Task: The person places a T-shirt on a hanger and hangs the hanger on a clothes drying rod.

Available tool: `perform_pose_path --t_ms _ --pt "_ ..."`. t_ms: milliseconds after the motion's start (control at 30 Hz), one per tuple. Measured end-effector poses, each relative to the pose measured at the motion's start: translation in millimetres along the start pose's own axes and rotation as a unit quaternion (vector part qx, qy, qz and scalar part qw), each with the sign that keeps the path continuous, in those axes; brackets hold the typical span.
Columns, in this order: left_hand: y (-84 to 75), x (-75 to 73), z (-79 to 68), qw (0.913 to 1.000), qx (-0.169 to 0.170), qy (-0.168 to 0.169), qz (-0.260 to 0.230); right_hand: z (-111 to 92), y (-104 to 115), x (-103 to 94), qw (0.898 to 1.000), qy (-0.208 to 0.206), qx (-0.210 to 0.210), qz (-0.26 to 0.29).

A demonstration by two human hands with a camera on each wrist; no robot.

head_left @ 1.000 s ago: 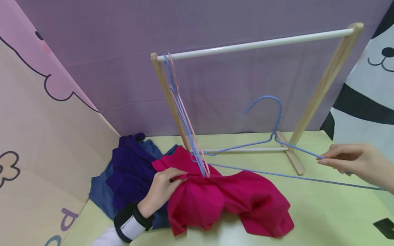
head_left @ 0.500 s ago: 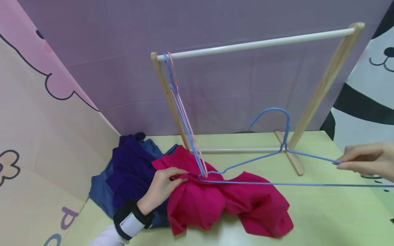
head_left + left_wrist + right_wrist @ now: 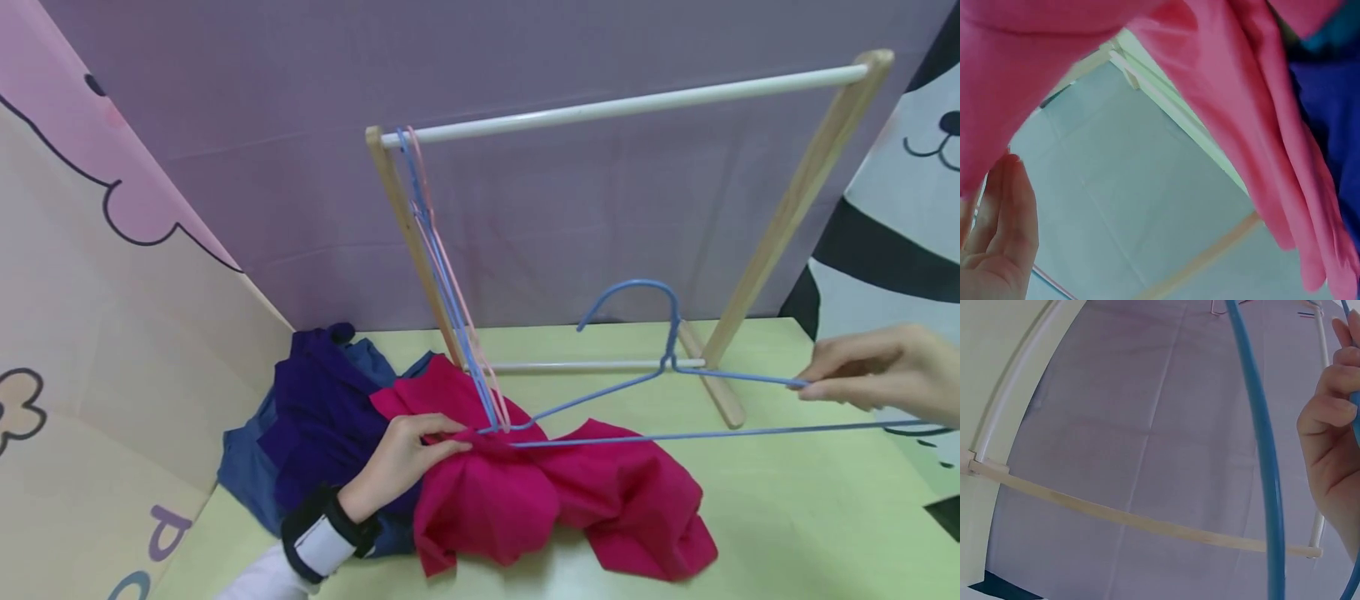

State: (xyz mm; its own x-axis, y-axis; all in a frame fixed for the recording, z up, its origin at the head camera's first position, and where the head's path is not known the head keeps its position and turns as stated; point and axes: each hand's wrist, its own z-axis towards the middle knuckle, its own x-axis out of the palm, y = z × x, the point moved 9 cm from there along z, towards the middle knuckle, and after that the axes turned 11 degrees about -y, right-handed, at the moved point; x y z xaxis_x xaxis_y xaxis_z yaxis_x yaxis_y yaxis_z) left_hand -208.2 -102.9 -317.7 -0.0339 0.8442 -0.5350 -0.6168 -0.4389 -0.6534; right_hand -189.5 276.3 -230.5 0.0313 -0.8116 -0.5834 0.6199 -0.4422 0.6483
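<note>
My left hand (image 3: 412,458) pinches the upper edge of a crumpled red garment (image 3: 630,500) on the table. In the left wrist view, its fingers touch that cloth. My right hand (image 3: 885,371) grips the right shoulder of a blue clothes hanger (image 3: 600,393), hook upward. The hanger's left end lies at the red cloth just beyond my left fingertips, and cloth seems to cover a short piece of its lower bar. In the right wrist view, the blue hanger (image 3: 1263,444) crosses in front, with my right hand (image 3: 1335,437) at the edge.
A wooden rack with a white rail (image 3: 615,108) stands behind. Several blue and pink hangers (image 3: 442,267) hang at its left end, their lower ends over the red cloth. Dark blue clothes (image 3: 322,408) lie heaped at left, beside a printed side panel (image 3: 112,333).
The blue hanger has come down and nearer, then back left, its left end now at the red cloth by my left fingers. My left hand has shifted slightly right.
</note>
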Motion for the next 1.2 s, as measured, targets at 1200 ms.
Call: perform_pose_path --t_ms 1200 --pt "-34.6 22.7 7.6 0.9979 0.034 0.016 -0.052 5.5 7.9 128.7 0.98 0.061 -0.021 0.189"
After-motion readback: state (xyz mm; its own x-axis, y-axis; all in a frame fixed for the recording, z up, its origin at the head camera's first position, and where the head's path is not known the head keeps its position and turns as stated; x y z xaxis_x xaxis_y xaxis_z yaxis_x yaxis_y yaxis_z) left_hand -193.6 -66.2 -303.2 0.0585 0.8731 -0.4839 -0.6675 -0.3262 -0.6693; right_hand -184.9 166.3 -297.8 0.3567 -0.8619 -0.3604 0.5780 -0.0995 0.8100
